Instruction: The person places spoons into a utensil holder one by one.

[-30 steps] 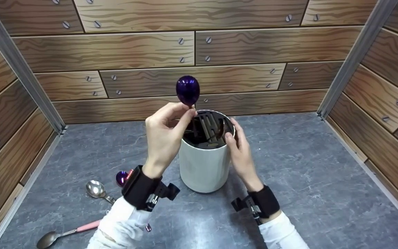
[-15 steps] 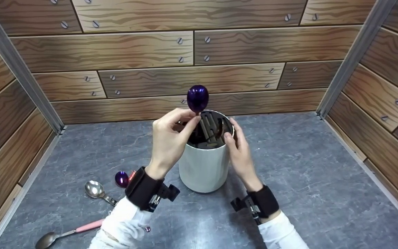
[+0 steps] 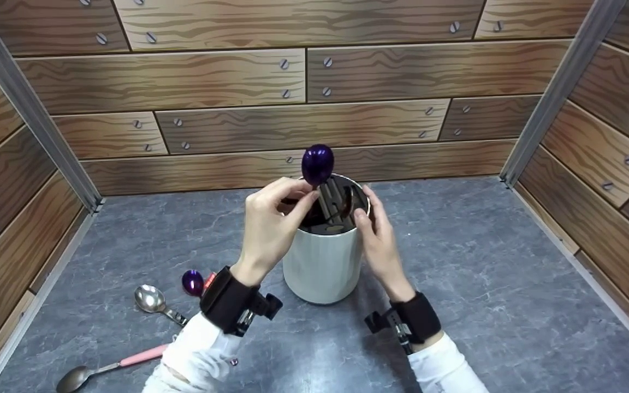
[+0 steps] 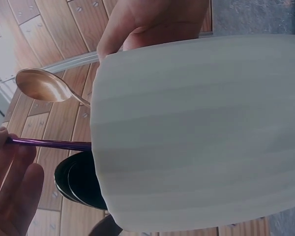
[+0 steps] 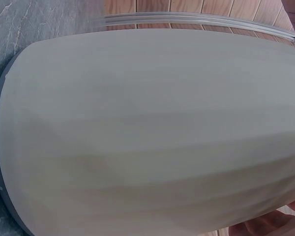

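My left hand (image 3: 302,195) pinches the thin handle of a purple spoon (image 3: 317,163), bowl up, over a white cutlery holder (image 3: 322,262) at the table's middle. The handle (image 4: 49,143) runs down into the holder's dark slotted insert (image 3: 333,210). In the left wrist view a bronze spoon (image 4: 42,84) sticks out of the holder (image 4: 196,132), and my left fingers (image 4: 10,187) close on the purple handle. My right hand (image 3: 368,214) grips the holder's upper right side, thumb at the front of the rim. The holder's wall (image 5: 152,128) fills the right wrist view.
Left of the holder on the grey table (image 3: 484,284) lie a silver spoon (image 3: 150,299), another purple spoon (image 3: 193,282) partly behind my left wrist, and a pink-handled spoon (image 3: 101,368) near the front edge. Wood-patterned walls (image 3: 292,82) close in the back and both sides.
My left hand has carried the purple spoon to the right and downward, so its bowl now sits just above the holder's rim. The right hand has stayed on the holder.
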`<state>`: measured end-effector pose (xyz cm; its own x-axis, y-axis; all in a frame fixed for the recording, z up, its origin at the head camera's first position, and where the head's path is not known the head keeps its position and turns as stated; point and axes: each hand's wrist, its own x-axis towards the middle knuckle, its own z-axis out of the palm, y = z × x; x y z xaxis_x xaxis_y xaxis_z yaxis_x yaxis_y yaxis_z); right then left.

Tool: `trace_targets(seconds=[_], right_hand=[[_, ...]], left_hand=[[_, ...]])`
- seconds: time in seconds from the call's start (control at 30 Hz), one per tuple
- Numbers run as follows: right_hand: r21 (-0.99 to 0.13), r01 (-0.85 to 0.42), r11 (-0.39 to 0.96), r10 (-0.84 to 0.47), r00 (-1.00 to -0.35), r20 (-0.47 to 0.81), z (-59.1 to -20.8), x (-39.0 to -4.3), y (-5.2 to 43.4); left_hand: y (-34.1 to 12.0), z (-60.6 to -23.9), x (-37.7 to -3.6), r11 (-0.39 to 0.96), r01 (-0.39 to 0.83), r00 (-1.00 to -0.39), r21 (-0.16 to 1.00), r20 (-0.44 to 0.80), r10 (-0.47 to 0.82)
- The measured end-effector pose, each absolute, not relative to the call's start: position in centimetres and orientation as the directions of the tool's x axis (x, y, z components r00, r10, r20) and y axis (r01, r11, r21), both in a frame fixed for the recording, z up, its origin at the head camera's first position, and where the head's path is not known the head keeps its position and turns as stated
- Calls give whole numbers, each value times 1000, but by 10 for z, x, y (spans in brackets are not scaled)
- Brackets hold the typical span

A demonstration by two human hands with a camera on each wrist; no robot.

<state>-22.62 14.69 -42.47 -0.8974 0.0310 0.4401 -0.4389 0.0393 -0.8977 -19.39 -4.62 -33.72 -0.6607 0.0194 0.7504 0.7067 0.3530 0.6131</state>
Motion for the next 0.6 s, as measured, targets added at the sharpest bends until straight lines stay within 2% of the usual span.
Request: trace_targets(seconds=[0.6], right_hand=[[-904, -422, 68, 37, -905, 424, -424, -226, 147]], left_hand=[[-49, -347, -194, 367, 696, -674, 617, 737, 38]])
